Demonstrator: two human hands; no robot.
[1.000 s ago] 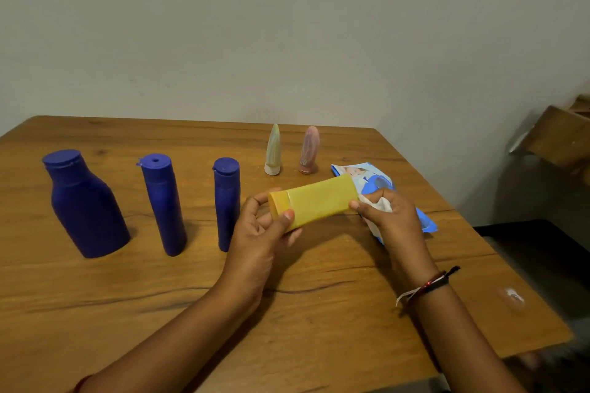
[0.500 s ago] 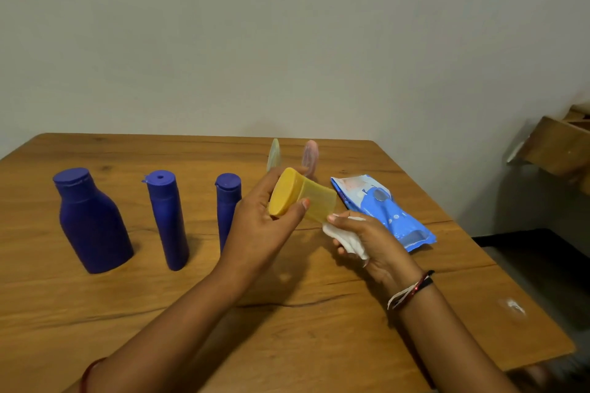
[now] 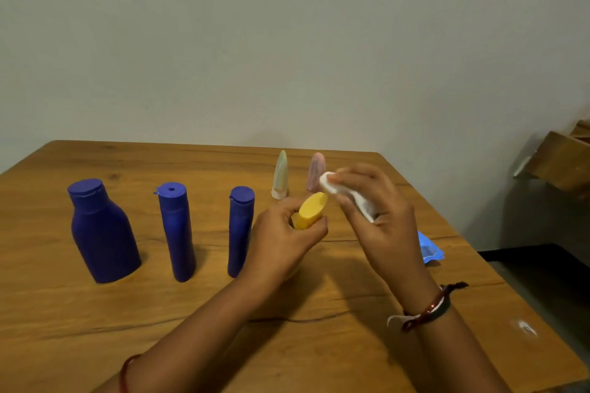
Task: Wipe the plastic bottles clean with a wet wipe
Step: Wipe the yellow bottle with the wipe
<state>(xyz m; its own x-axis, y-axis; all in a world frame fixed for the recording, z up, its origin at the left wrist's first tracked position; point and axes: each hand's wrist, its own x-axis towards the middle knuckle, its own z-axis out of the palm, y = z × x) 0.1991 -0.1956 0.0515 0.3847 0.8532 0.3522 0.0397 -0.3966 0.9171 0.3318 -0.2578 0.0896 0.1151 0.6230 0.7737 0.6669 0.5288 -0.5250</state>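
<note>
My left hand grips the yellow plastic bottle; my right hand pinches the white wet wipe, apparently poised to wipe its cap next.

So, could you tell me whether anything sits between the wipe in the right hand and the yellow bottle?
Nothing visible does. The right hand holds the wipe just right of the yellow bottle, gripped by the left hand.

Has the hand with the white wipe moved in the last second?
Yes. The right hand with the wet wipe has risen and gone farther back: it was low in front of the blue pack, and now its fingers reach the pink tube.
</note>
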